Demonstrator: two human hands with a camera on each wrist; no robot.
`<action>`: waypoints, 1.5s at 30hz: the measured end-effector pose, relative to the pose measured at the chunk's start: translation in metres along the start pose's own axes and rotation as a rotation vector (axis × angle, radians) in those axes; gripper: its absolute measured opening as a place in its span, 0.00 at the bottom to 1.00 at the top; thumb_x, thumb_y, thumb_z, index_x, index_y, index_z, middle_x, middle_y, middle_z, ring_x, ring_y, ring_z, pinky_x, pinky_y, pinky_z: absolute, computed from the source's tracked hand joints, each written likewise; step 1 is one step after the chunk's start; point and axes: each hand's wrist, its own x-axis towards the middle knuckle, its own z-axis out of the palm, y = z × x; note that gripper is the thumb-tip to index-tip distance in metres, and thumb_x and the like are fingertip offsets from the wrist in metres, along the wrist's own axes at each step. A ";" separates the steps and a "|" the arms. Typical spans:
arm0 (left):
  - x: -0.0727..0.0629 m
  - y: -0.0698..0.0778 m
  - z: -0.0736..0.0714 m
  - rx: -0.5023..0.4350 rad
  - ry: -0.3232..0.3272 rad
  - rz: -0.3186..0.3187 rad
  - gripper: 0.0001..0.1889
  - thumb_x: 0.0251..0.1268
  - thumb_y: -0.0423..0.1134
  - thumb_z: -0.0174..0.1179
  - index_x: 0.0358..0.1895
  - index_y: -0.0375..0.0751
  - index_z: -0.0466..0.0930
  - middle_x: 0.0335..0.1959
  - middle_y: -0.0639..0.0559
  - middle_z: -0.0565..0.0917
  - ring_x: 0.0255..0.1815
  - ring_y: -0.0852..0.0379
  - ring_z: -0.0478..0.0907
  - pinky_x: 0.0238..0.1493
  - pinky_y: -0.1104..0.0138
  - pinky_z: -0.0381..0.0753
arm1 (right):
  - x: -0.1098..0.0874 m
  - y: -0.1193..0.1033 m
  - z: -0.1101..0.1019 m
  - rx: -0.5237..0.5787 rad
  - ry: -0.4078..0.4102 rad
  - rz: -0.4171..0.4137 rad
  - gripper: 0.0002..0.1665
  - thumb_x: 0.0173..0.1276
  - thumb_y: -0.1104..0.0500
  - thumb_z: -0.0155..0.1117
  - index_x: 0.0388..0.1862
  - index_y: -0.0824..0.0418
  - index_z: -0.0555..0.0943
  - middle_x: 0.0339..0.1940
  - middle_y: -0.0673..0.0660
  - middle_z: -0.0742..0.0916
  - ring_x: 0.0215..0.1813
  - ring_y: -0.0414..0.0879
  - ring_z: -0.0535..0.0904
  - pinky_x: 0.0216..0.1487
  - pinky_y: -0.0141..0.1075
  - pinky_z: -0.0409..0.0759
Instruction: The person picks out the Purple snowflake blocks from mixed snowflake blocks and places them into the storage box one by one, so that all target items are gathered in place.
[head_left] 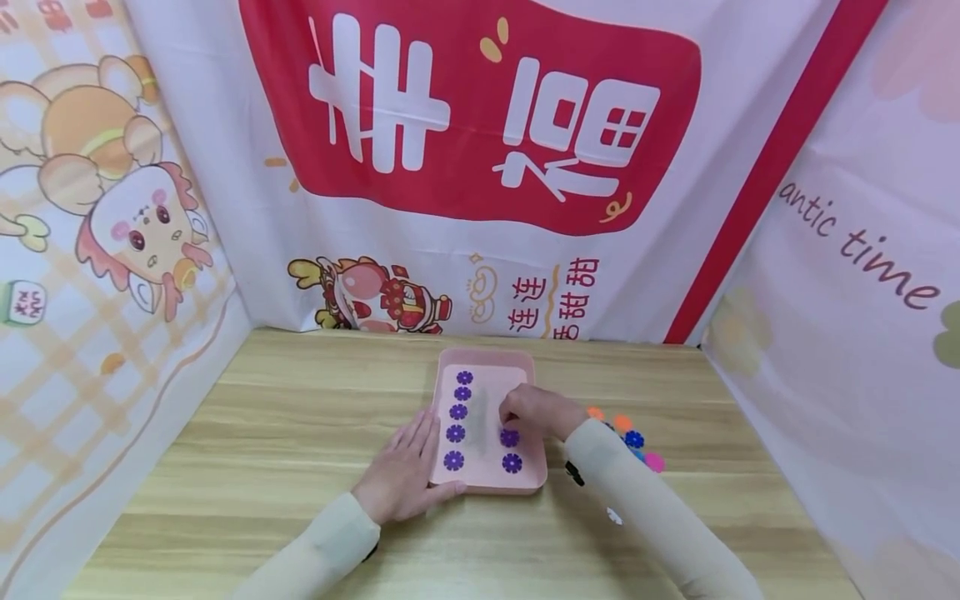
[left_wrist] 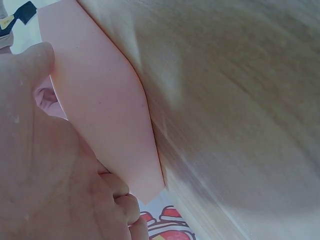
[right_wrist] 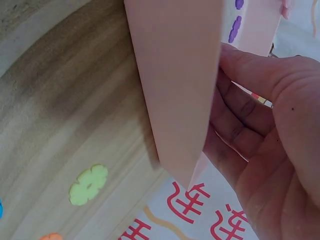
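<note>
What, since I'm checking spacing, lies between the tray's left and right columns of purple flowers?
In the head view, only bare pink tray with a greyish streak separates the purple columns.

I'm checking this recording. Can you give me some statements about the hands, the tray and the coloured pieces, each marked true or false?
1. The left hand touches the pink tray. True.
2. In the head view, the tray's left column has three pieces. False: it has five purple pieces.
3. The right hand is out on the table, clear of the tray. False: it reaches over the tray's right side.
4. A bright pink piece lies on the table, to the right of the tray. True.
5. The light green piece is inside the tray. False: the light green piece lies on the table outside it.
</note>
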 end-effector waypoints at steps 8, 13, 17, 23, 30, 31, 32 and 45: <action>0.002 0.004 -0.003 -0.001 0.013 0.008 0.57 0.73 0.75 0.50 0.83 0.26 0.51 0.87 0.32 0.50 0.89 0.36 0.48 0.88 0.46 0.53 | -0.002 0.002 0.003 0.016 -0.005 0.030 0.07 0.77 0.59 0.69 0.39 0.52 0.92 0.37 0.46 0.92 0.35 0.32 0.83 0.44 0.26 0.86; 0.002 0.004 0.000 0.003 0.002 -0.001 0.58 0.72 0.77 0.48 0.84 0.27 0.51 0.87 0.33 0.49 0.89 0.36 0.47 0.89 0.46 0.52 | -0.003 0.002 0.004 0.009 0.014 0.032 0.07 0.76 0.59 0.69 0.38 0.52 0.92 0.36 0.46 0.92 0.35 0.32 0.82 0.43 0.25 0.85; 0.001 0.003 0.002 -0.009 -0.002 -0.010 0.58 0.72 0.76 0.49 0.84 0.27 0.51 0.87 0.33 0.49 0.89 0.37 0.47 0.89 0.46 0.51 | -0.002 0.004 0.005 0.008 0.029 0.023 0.07 0.75 0.60 0.70 0.38 0.53 0.93 0.36 0.47 0.92 0.35 0.33 0.83 0.42 0.25 0.85; 0.001 0.001 0.004 -0.012 -0.006 -0.012 0.57 0.74 0.74 0.50 0.84 0.27 0.49 0.88 0.33 0.48 0.89 0.36 0.45 0.89 0.45 0.50 | -0.007 0.008 -0.004 0.006 0.050 -0.017 0.05 0.72 0.64 0.72 0.39 0.57 0.92 0.37 0.51 0.93 0.37 0.38 0.85 0.44 0.29 0.87; 0.001 0.003 0.001 -0.001 -0.001 -0.011 0.57 0.73 0.75 0.50 0.84 0.28 0.49 0.88 0.34 0.48 0.89 0.36 0.46 0.89 0.46 0.51 | -0.035 0.018 -0.036 -0.014 0.065 0.010 0.04 0.70 0.63 0.74 0.42 0.58 0.91 0.35 0.48 0.89 0.37 0.39 0.81 0.44 0.33 0.86; 0.001 0.003 0.000 0.000 0.002 -0.009 0.57 0.73 0.76 0.50 0.84 0.28 0.50 0.88 0.33 0.48 0.89 0.36 0.46 0.89 0.46 0.51 | -0.040 0.021 -0.040 -0.009 0.072 0.011 0.04 0.70 0.64 0.74 0.42 0.58 0.91 0.35 0.48 0.89 0.37 0.39 0.81 0.43 0.33 0.85; 0.001 0.003 0.000 0.000 0.001 -0.008 0.57 0.72 0.76 0.49 0.84 0.28 0.50 0.88 0.34 0.48 0.89 0.36 0.46 0.89 0.46 0.51 | -0.046 0.025 -0.043 -0.008 0.078 0.015 0.05 0.69 0.64 0.75 0.42 0.57 0.91 0.35 0.48 0.89 0.36 0.38 0.81 0.43 0.32 0.85; 0.000 0.002 0.002 -0.021 -0.004 -0.004 0.58 0.72 0.76 0.49 0.84 0.28 0.50 0.88 0.33 0.49 0.89 0.36 0.46 0.89 0.46 0.51 | -0.120 0.066 -0.039 0.012 0.010 0.125 0.06 0.67 0.59 0.79 0.42 0.52 0.90 0.37 0.47 0.90 0.37 0.36 0.81 0.46 0.34 0.89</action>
